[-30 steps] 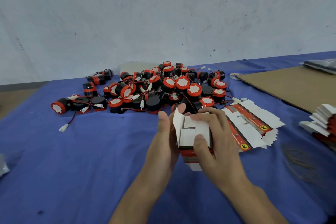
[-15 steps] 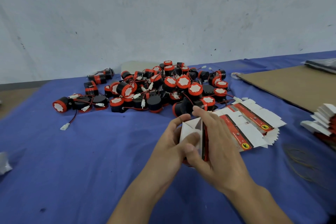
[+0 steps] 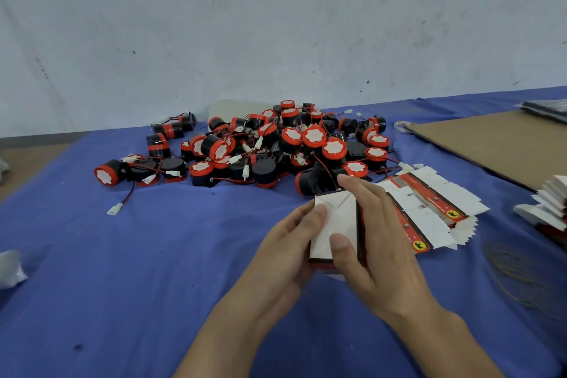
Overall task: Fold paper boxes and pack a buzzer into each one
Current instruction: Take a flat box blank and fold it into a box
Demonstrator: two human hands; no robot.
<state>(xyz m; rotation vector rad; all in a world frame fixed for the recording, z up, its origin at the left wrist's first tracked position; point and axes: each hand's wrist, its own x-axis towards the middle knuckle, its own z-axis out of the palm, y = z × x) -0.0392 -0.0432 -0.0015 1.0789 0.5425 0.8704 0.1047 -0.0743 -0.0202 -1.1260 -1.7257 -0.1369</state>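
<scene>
A small paper box, white on its folded end and red and black on its sides, is held between both hands above the blue cloth. My left hand grips its left side with the thumb on the white flaps. My right hand wraps its right side, thumb pressing the closed flaps. Behind the box lies a heap of black and red buzzers with red wires and white plugs. Flat unfolded boxes lie just right of my hands.
A brown cardboard sheet covers the right back of the blue cloth. A stack of flat boxes sits at the right edge. Rubber bands lie near the right front. A white wall rises behind.
The box's end flaps, standing open a second ago, are now folded flat and closed. Both hands have turned the box so its white end faces up.
</scene>
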